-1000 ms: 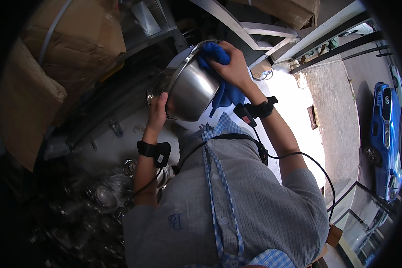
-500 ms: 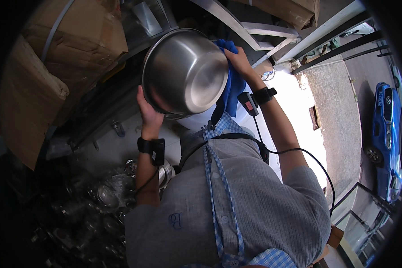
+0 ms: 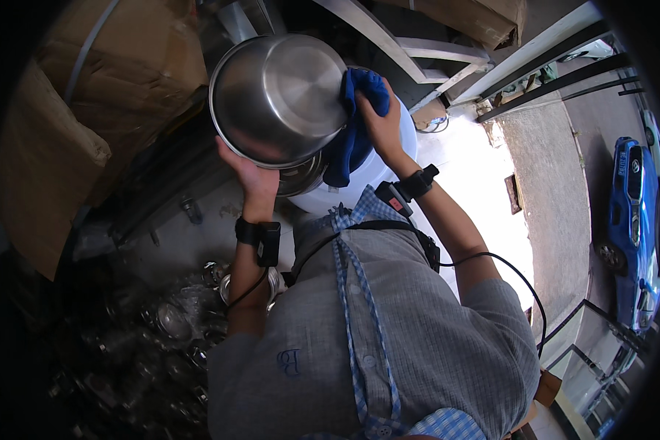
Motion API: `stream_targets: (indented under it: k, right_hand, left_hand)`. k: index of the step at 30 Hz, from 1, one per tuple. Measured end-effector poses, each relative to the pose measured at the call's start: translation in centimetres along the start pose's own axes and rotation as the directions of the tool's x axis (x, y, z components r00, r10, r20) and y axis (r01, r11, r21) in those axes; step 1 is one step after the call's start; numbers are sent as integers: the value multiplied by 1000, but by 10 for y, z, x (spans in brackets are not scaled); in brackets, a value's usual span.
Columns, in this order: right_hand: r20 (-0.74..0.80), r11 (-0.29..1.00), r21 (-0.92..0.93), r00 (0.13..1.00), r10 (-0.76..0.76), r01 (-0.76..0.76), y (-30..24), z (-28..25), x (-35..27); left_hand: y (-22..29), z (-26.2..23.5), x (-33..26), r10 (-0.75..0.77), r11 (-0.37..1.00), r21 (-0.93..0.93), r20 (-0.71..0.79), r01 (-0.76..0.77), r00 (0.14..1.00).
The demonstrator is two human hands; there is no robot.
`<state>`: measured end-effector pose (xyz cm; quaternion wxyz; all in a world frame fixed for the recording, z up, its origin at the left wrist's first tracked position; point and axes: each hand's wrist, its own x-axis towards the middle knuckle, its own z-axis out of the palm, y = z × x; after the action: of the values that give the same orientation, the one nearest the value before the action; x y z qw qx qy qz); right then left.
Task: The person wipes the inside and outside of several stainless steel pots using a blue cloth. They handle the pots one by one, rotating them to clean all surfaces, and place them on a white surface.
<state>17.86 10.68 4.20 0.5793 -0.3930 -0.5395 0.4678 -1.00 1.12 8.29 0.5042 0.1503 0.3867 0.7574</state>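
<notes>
At the bowl's right edge, the right hand (image 3: pixel 378 121) has its fingers closed on a blue cloth (image 3: pixel 353 136), pressing it against the rim. The cloth hangs down past the hand, draped over the bowl's right side. On the lower left rim, the left hand (image 3: pixel 251 176) grips the bowl (image 3: pixel 279 99) from beneath, palm up, fingers wrapped behind the metal; their tips are hidden.

The bowl is large, round, stainless steel, held up high and tilted, its flat bottom facing the camera. Just behind and below it a second steel vessel (image 3: pixel 301 180) shows a curved edge, touching or nearly touching the bowl; which cannot be told. Both sit over a white tub (image 3: pixel 374 172).

Each wrist carries a black band with a small device; a black cable (image 3: pixel 506 268) runs from the right forearm across a grey shirt (image 3: pixel 403 337) with a blue checked strap.

Near left, in shadow, lies a heap of small shiny metal pieces (image 3: pixel 161 323). Far left stand cardboard boxes (image 3: pixel 117 66). Far right, a sunlit pavement (image 3: pixel 550 161) and a blue car (image 3: pixel 634 220).
</notes>
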Motion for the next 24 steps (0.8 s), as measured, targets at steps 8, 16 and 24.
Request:
stream_targets:
  k: [8,16,24]
  right_hand:
    - [373,780,-198,782,-499,593,-32,10,-1]
    - [356,793,-253,816,-456,554,-41,14,-10]
    - [84,907,-291,953,-292,304,-39,12,18]
  left_hand:
    - [-9,-16,-6,-53,994,92,-1,53,999]
    - [-10,-18,0,-109,993,48,33,108,993]
    - [-14,-32,0,-89,976,202,41,79,995]
